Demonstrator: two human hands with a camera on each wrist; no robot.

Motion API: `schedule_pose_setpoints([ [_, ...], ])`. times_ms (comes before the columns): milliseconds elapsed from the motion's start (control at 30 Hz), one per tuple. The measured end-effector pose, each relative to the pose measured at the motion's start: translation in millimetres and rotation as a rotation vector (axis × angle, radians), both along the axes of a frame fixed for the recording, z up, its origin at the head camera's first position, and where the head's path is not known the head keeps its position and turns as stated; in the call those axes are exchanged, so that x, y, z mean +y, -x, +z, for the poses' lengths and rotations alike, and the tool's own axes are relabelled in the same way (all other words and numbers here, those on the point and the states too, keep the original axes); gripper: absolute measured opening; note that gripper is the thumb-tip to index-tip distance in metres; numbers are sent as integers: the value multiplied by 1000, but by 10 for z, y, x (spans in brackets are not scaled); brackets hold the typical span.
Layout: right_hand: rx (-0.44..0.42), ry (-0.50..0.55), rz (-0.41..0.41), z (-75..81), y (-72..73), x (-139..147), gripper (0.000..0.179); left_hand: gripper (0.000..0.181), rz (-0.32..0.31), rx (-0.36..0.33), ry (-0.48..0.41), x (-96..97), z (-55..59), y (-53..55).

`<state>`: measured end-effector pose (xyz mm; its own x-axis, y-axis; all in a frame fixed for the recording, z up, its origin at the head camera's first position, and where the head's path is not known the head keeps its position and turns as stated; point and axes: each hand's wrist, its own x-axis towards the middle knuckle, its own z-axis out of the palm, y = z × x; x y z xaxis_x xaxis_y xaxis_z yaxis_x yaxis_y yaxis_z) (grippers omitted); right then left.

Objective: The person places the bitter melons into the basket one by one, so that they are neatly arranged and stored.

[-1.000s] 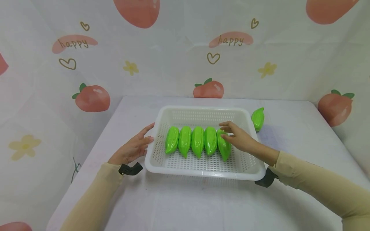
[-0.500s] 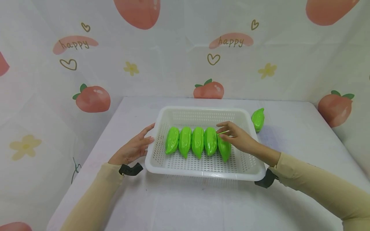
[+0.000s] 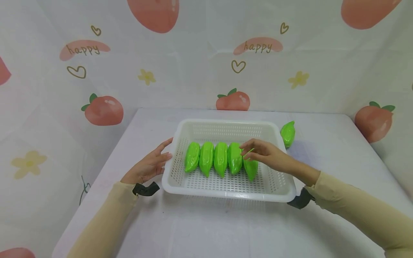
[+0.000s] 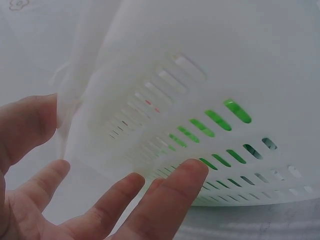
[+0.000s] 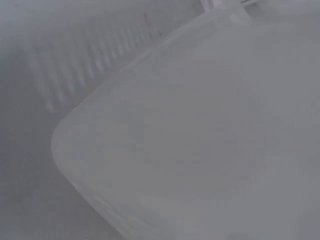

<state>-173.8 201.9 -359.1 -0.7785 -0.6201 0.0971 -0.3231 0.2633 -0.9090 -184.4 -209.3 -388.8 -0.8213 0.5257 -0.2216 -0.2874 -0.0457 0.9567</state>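
Note:
In the head view a white plastic basket (image 3: 200,191) with slotted walls stands on the table, holding several glossy green star fruits (image 3: 221,159) in a row. My left hand (image 3: 150,165) rests against the basket's left side, its fingers spread along the outer wall; in the left wrist view the fingers (image 4: 172,200) lie close to the slots. Over the rightmost star fruit (image 3: 251,170) in the row hovers my right hand (image 3: 266,154), fingers loosely bent, covering that fruit's upper part. The right wrist view shows only a blurred basket corner (image 5: 150,125).
Another green star fruit (image 3: 288,134) lies outside the basket, beyond its right rim. The table (image 3: 200,229) has a white cover, and a patterned white curtain (image 3: 193,64) hangs around its back and sides.
My right hand has shifted slightly: its fingertips are a little further left and nearer the fourth star fruit, while the wrist has moved right and closer. The left hand and basket stay put.

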Motion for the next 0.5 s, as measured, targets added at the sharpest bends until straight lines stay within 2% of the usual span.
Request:
schedule_pose_setpoints([
  [300,99,35,2,79,25,190,27,61,-9,-6,-12,4,5,-6],
  [500,127,32,-45,128,45,340,26,63,9,-11,-2,10,8,-8],
])
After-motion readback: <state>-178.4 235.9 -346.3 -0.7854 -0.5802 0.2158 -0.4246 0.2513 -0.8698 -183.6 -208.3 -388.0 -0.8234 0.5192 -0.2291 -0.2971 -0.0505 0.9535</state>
